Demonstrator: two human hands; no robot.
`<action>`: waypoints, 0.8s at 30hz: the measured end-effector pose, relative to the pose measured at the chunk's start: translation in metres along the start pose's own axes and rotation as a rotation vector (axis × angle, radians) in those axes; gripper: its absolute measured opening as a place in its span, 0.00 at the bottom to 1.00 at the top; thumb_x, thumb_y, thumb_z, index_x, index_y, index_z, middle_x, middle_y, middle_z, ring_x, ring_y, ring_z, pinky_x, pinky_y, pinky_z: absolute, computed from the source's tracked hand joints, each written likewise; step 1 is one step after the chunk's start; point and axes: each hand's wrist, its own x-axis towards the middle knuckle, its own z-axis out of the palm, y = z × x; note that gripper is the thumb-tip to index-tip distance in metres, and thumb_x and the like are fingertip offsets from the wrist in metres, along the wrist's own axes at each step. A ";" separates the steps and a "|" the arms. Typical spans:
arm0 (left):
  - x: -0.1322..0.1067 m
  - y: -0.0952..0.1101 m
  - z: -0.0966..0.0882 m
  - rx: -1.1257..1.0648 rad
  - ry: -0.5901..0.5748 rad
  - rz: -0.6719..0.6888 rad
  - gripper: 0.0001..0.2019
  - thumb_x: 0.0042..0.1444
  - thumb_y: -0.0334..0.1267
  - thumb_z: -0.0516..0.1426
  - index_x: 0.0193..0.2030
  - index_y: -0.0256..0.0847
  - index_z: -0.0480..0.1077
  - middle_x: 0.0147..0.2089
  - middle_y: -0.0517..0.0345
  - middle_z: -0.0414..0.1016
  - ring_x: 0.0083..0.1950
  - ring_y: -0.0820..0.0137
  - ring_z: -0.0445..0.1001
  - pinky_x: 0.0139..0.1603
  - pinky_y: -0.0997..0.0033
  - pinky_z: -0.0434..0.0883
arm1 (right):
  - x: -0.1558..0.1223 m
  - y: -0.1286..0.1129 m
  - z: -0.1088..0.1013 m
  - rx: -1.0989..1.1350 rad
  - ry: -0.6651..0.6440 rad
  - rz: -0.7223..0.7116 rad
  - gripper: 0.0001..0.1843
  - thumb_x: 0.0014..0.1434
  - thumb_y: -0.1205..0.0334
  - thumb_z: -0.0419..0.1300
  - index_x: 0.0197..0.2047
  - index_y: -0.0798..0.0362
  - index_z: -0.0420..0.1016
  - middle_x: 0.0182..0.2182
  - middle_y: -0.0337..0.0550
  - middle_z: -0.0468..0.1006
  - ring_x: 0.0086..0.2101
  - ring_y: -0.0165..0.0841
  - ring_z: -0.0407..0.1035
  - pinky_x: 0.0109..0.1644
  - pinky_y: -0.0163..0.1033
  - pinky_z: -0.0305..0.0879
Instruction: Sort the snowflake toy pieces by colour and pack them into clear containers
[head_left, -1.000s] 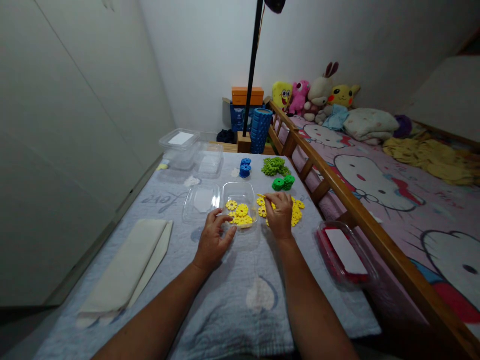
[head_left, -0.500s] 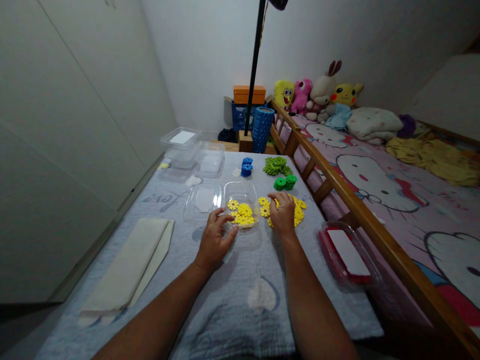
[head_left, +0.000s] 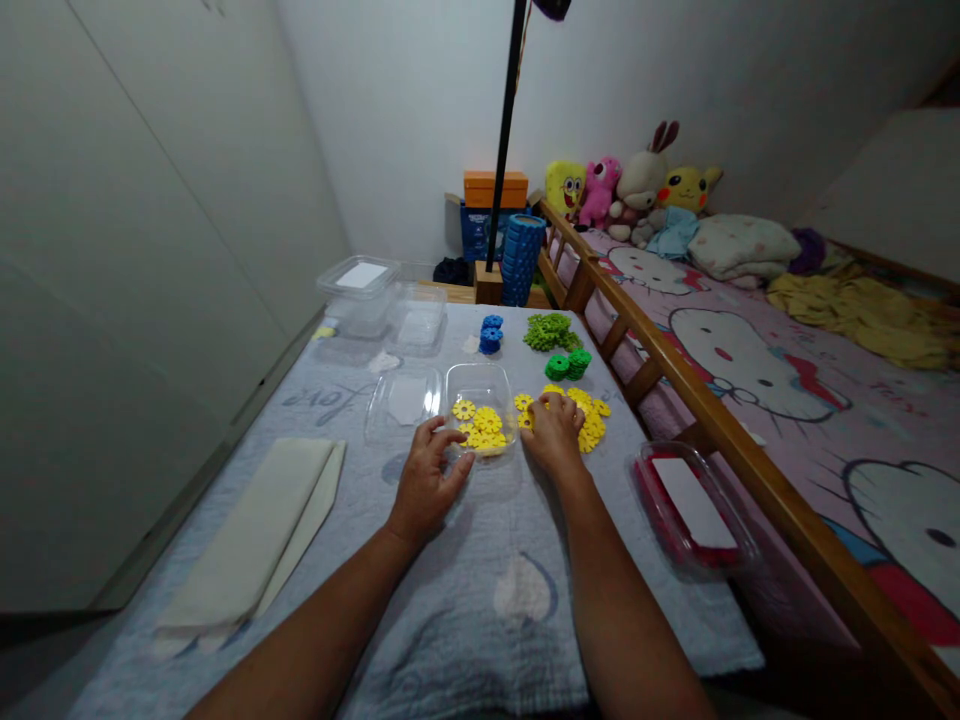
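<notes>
A clear plastic box point(head_left: 480, 378) stands at mid-table with several yellow flower-shaped discs point(head_left: 486, 420) inside. At its near left corner is my left hand point(head_left: 435, 475), fingers apart and curved, the fingertips at the box wall. To the right of the box lies a loose pile of yellow flower-shaped discs point(head_left: 592, 430). My right hand point(head_left: 555, 435) is over the left part of this pile, fingers spread and bent down onto the discs. Its fingertips are partly hidden, and no disc shows clearly in its grasp.
A clear lid point(head_left: 405, 400) lies left of the box. Behind are blue discs point(head_left: 491, 335), green discs point(head_left: 568, 364) and light green pieces point(head_left: 550, 331). Clear containers point(head_left: 364, 300) stand back left, a red-filled container point(head_left: 694, 510) right, folded cloth point(head_left: 255, 535) left. A wooden bed rail point(head_left: 675, 385) borders the right.
My right hand has shifted left and lower over the yellow pile, its fingers spreading from a closer curl. My left hand stays at the box.
</notes>
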 end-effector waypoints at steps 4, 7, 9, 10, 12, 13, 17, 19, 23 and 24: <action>0.000 0.000 0.000 -0.018 -0.005 -0.013 0.11 0.61 0.44 0.59 0.46 0.42 0.75 0.61 0.44 0.64 0.63 0.56 0.70 0.47 0.62 0.78 | 0.001 0.002 -0.002 0.097 0.037 0.011 0.12 0.61 0.64 0.60 0.46 0.50 0.81 0.51 0.50 0.76 0.52 0.45 0.62 0.56 0.49 0.53; 0.000 0.001 0.000 -0.029 -0.007 -0.020 0.11 0.61 0.44 0.58 0.46 0.42 0.75 0.62 0.44 0.64 0.63 0.56 0.70 0.47 0.62 0.78 | 0.004 0.006 -0.008 0.261 0.091 0.030 0.10 0.62 0.66 0.57 0.39 0.51 0.81 0.42 0.47 0.80 0.46 0.41 0.67 0.51 0.45 0.57; 0.000 0.001 0.000 -0.031 -0.008 -0.021 0.12 0.61 0.45 0.58 0.46 0.42 0.75 0.62 0.44 0.64 0.63 0.56 0.70 0.47 0.62 0.78 | 0.007 0.008 -0.016 0.408 0.189 0.014 0.09 0.63 0.66 0.56 0.36 0.51 0.79 0.38 0.45 0.80 0.43 0.38 0.68 0.49 0.43 0.59; 0.000 0.001 0.000 -0.030 -0.011 -0.021 0.12 0.61 0.45 0.58 0.46 0.42 0.75 0.62 0.44 0.64 0.63 0.55 0.70 0.47 0.62 0.78 | 0.008 0.008 -0.020 0.471 0.250 -0.011 0.09 0.63 0.66 0.56 0.35 0.51 0.78 0.37 0.44 0.80 0.42 0.38 0.69 0.49 0.42 0.60; 0.001 0.001 0.001 -0.027 -0.012 -0.023 0.12 0.61 0.45 0.58 0.46 0.42 0.75 0.62 0.44 0.64 0.64 0.55 0.69 0.47 0.62 0.78 | 0.009 0.004 -0.030 0.547 0.343 -0.077 0.08 0.63 0.65 0.57 0.34 0.51 0.77 0.36 0.44 0.79 0.41 0.37 0.69 0.50 0.42 0.61; 0.001 0.000 0.001 -0.026 -0.012 -0.024 0.12 0.61 0.45 0.58 0.46 0.42 0.75 0.62 0.44 0.64 0.64 0.55 0.70 0.47 0.62 0.78 | 0.010 0.000 -0.034 0.557 0.355 -0.115 0.08 0.62 0.65 0.57 0.34 0.50 0.77 0.36 0.43 0.79 0.41 0.38 0.69 0.50 0.42 0.61; 0.001 0.000 0.001 -0.028 -0.008 -0.018 0.12 0.61 0.45 0.58 0.46 0.42 0.75 0.62 0.44 0.64 0.62 0.56 0.71 0.48 0.61 0.78 | 0.014 -0.021 -0.041 0.448 0.239 -0.238 0.07 0.61 0.67 0.60 0.36 0.49 0.79 0.39 0.43 0.79 0.45 0.40 0.66 0.53 0.44 0.58; 0.001 0.000 0.001 -0.027 -0.003 -0.013 0.12 0.61 0.45 0.58 0.46 0.42 0.75 0.61 0.44 0.65 0.62 0.56 0.71 0.48 0.61 0.78 | 0.018 -0.031 -0.038 0.342 0.197 -0.272 0.06 0.61 0.67 0.62 0.37 0.48 0.81 0.44 0.45 0.78 0.48 0.42 0.64 0.55 0.46 0.56; 0.001 -0.001 0.001 -0.026 0.003 -0.006 0.11 0.60 0.44 0.59 0.46 0.42 0.75 0.61 0.44 0.65 0.63 0.55 0.71 0.47 0.61 0.78 | 0.028 -0.040 -0.028 0.205 0.145 -0.318 0.05 0.60 0.66 0.64 0.37 0.48 0.82 0.51 0.47 0.75 0.54 0.44 0.60 0.59 0.50 0.52; 0.001 -0.001 0.001 -0.027 0.002 -0.008 0.11 0.61 0.44 0.59 0.46 0.43 0.75 0.61 0.44 0.65 0.63 0.55 0.71 0.47 0.62 0.78 | 0.029 -0.040 -0.027 0.199 0.126 -0.327 0.05 0.60 0.66 0.64 0.37 0.48 0.82 0.51 0.47 0.75 0.55 0.44 0.59 0.59 0.50 0.52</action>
